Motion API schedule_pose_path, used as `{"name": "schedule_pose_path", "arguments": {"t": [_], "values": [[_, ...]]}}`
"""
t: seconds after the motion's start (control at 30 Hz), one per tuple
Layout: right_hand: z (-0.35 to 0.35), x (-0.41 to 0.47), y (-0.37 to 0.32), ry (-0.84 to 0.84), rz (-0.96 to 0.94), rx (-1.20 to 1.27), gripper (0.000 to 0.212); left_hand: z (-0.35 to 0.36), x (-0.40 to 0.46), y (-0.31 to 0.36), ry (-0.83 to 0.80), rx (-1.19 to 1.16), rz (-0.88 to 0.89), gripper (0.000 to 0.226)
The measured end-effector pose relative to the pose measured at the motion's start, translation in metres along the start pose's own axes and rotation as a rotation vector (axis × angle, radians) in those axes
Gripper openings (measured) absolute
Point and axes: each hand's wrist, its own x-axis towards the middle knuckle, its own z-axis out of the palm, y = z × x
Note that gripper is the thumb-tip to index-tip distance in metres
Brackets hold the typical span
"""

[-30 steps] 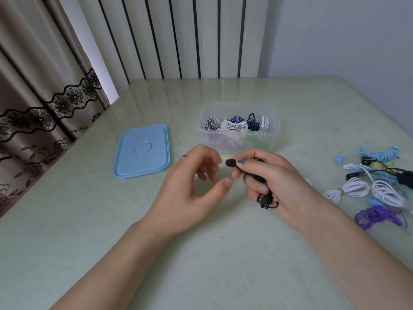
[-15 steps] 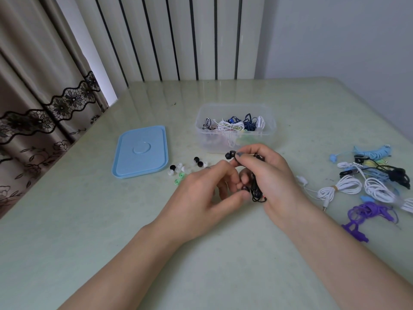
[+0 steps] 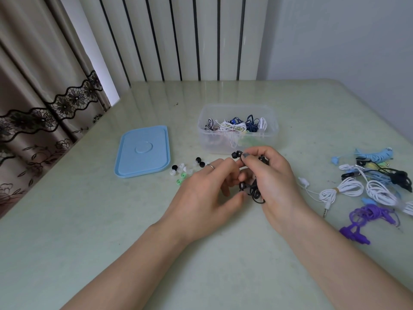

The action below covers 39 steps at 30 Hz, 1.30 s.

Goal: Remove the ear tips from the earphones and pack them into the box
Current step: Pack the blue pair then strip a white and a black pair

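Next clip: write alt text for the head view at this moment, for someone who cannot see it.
A person's right hand grips a coiled pair of black earphones, one earbud poking out above its thumb, while the left hand reaches in beside it. Behind them on the pale green table stand a clear box holding earphones, a blue lid and loose ear tips; more bundled earphones lie to the right.

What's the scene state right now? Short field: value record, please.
surface: pale green table
right hand: grips black earphones, one earbud sticking out past the thumb
left hand: fingers curled, reaching in beside that earbud; contact unclear
box: clear, open, coiled earphones inside
lid: blue, flat on the table left of the box
loose ear tips: black, white, green, between lid and left hand
earphone pile: white, blue, black, purple, at right
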Motion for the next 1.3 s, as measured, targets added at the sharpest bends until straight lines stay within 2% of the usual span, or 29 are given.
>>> {"name": "schedule_pose_path", "arguments": {"t": [0.2, 0.5, 0.7, 0.8, 0.97, 1.07, 1.13, 1.23, 1.3], "values": [[0.003, 0.0, 0.005, 0.015, -0.001, 0.096, 0.009, -0.002, 0.002, -0.008, 0.047, -0.163, -0.113, 0.017], [0.006, -0.004, 0.012, -0.011, -0.102, 0.029, 0.029, -0.004, 0.003, -0.007, 0.076, -0.157, -0.102, 0.009], [0.007, -0.007, 0.011, -0.015, -0.125, -0.103, 0.019, -0.008, 0.005, -0.005, 0.135, -0.329, -0.198, 0.012], [0.008, -0.007, 0.009, -0.072, -0.089, -0.135, 0.009, -0.01, 0.005, -0.005, 0.198, -0.356, -0.22, 0.013], [0.005, -0.004, 0.007, -0.142, -0.076, -0.194, 0.01, -0.012, 0.005, -0.011, 0.241, -0.259, -0.19, 0.014], [0.004, -0.004, 0.009, -0.139, -0.093, -0.19, 0.011, -0.019, 0.006, -0.014, 0.217, -0.184, -0.13, 0.012], [0.002, -0.004, 0.009, -0.137, -0.098, -0.175, 0.011, -0.03, 0.006, -0.022, 0.26, -0.081, -0.106, 0.013], [-0.001, -0.002, 0.009, -0.137, -0.095, -0.146, 0.012, -0.048, 0.003, -0.049, 0.282, 0.151, -0.201, 0.015], [-0.001, -0.002, 0.009, -0.132, -0.113, -0.17, 0.011, -0.053, 0.0, -0.062, 0.25, 0.223, -0.294, 0.014]]}}
